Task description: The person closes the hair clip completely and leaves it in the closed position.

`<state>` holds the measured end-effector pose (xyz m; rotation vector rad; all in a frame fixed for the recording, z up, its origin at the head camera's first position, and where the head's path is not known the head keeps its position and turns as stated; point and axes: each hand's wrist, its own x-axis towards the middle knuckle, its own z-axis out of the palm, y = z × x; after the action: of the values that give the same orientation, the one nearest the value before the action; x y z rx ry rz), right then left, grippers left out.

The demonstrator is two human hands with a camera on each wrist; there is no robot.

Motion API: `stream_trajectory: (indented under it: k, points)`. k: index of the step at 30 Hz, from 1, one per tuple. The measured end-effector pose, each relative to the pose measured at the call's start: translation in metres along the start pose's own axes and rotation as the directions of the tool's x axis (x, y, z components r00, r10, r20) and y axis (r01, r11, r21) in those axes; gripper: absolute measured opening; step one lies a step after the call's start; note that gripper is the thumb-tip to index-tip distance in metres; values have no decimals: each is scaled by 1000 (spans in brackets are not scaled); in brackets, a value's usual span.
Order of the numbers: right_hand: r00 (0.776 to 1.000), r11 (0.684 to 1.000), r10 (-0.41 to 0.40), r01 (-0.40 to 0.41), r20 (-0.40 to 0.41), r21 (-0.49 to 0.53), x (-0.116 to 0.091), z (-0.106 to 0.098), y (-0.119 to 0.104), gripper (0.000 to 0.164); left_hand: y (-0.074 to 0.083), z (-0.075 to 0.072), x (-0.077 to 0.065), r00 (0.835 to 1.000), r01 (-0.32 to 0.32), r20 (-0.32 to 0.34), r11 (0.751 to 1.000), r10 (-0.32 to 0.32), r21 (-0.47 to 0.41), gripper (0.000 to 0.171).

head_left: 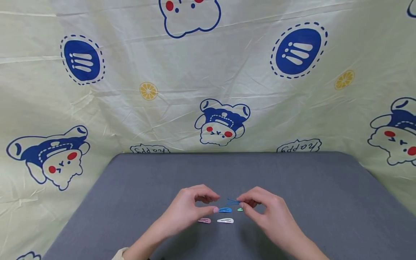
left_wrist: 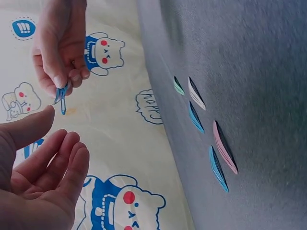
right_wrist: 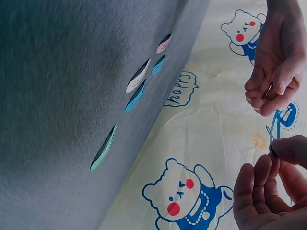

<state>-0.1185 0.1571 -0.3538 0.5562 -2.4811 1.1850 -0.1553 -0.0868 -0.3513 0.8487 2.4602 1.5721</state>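
Observation:
My right hand (head_left: 268,209) pinches a blue snap hair clip (head_left: 232,202) between thumb and fingertips, above the table. In the right wrist view, the prongs of this held clip (right_wrist: 275,125) stand spread apart. Just across from it, my left hand (head_left: 188,204) is held with thumb and fingers apart and nothing between them. Below the hands lie a blue clip (head_left: 225,209), a white clip (head_left: 225,220), a green clip (head_left: 240,209) and a pink clip (head_left: 204,220). A second blue clip (left_wrist: 218,168) lies beside the pink one, hidden by the left hand in the head view.
The clips lie on a dark grey table (head_left: 156,173) with rounded far corners. Behind its far edge hangs a pale curtain (head_left: 182,68) printed with blue cartoon bears and orange slices.

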Motion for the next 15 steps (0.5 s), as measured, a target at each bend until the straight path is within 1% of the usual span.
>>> stream_trajectory:
  k: [3, 6, 9, 11, 13, 15]
  points:
    - [999, 1000, -26, 26, -31, 7, -6, 1, -3, 32, 4, 3, -6, 1000, 13, -13, 999, -14, -41, 20]
    - [999, 999, -23, 24, -49, 23, -11, 2, -6, 32, 8, 5, -10, 1000, 7, -28, 998, -9, -58, 20]
    - [998, 999, 29, -27, -47, 36, -14, 2, -9, 32, 10, 8, -14, 999, -20, -45, 1000, 19, -20, 19]
    - [998, 998, 48, -46, -40, 43, -17, 3, -11, 30, 12, 9, -16, 998, -28, -48, 1000, 27, -12, 18]
    - [998, 997, 56, -54, -35, 47, -19, 4, -12, 30, 13, 11, -18, 998, -34, -53, 999, 34, -9, 18]
    - [998, 998, 44, -42, -35, 52, -20, 4, -13, 28, 14, 12, -21, 997, -38, -62, 999, 38, -6, 19]
